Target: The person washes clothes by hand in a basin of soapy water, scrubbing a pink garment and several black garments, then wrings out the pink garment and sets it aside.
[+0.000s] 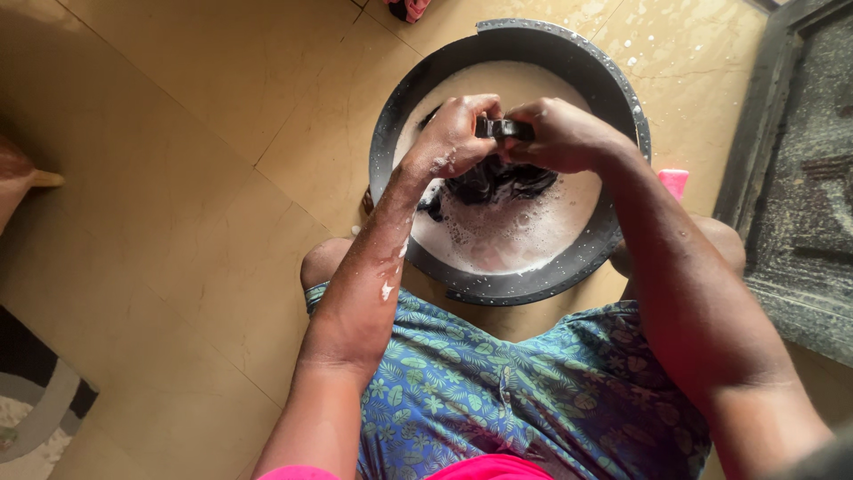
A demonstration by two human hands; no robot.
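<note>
Where the two hands met above the water, a dark, wet piece of cloth (502, 130) was stretched between them. Left hand (455, 133): clenched on one end of the cloth, fingers curled over it, knuckles up, suds on the wrist and forearm. Right hand (562, 135): clenched on the other end, just beside the left, the two fists nearly touching. Cloth, remainder: a bunched dark mass (498, 182) hanging from the fists into the water directly below them, partly sunk.

Container: a round, dark grey basin with a speckled rim (391, 133), standing on the floor between the person's knees. Contents: cloudy, whitish soapy water (506, 236) with foam and bubbles towards the near side.

Surroundings, working outward:
- Tan tiled floor (178, 178), with white splashes near the basin's far right edge.
- A pink object (673, 181), only partly seen behind the right forearm, just beside the basin; its kind could not be told.
- Blue garment with a green leaf print (498, 391), worn across the lap, near the basin's closer rim.
- Dark, rough doorstep or frame (791, 178) along the right edge.
- Grey, black and white patterned mat (35, 400) at the lower left corner, well apart from the basin.
- A small red and dark item (409, 9) at the top edge, cut off by the frame.
</note>
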